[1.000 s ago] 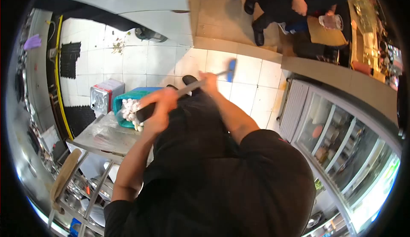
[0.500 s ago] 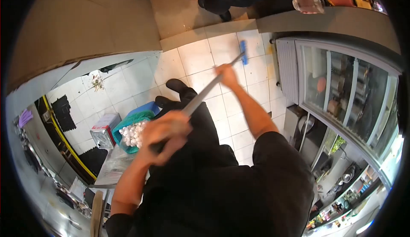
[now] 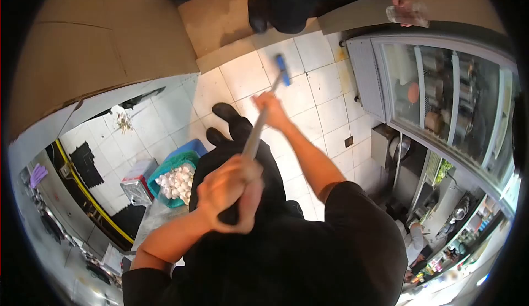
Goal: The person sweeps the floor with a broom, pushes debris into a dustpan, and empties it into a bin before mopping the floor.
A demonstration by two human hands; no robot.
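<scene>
A long grey pole [image 3: 255, 139] with a blue head [image 3: 282, 69] slants away from my body, its head over the white floor tiles [image 3: 322, 84]. My left hand [image 3: 230, 193] is wrapped round the dark handle end, close to my torso. Farther along the pole, my right hand [image 3: 270, 109] grips the shaft, slightly blurred. White bulbs, like garlic, [image 3: 176, 183] fill a green bag [image 3: 161, 171] to the left of my legs.
Another person in dark clothes [image 3: 292, 0] is at the top, a clear container [image 3: 408, 15] in one hand. A glass-door fridge [image 3: 441, 85] stands at right. A metal tin [image 3: 138, 189] sits by the bag. Small debris [image 3: 123, 122] lies on the floor at left.
The blue head has swung left and slightly nearer. My right hand has moved left, my left hand right and slightly down. The other person's legs and hands have shifted.
</scene>
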